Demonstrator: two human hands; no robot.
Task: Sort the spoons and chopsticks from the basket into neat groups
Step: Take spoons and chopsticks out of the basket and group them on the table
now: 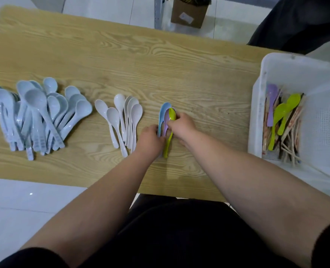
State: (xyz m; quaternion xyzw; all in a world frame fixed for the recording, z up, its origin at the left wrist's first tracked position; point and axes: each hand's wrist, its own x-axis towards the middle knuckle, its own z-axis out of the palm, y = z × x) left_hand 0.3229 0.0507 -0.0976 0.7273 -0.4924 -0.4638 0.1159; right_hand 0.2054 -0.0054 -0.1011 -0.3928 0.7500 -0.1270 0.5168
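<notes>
At the middle of the wooden table (121, 55) lies a small stack of coloured spoons: a blue spoon (163, 111), a purple spoon (167, 118) and a green spoon (172, 114) on top. My left hand (150, 140) grips the handles of the blue and purple spoons. My right hand (181, 125) pinches the green spoon just below its bowl. The white basket (276, 64) at the right holds a purple spoon (271, 105), two green spoons (282, 120) and several chopsticks (291, 144), some in paper sleeves.
A big pile of pale blue-grey spoons (36, 115) lies at the left of the table. A row of white spoons (121, 120) lies between that pile and my hands. A cardboard box (189, 12) stands on the floor beyond the table.
</notes>
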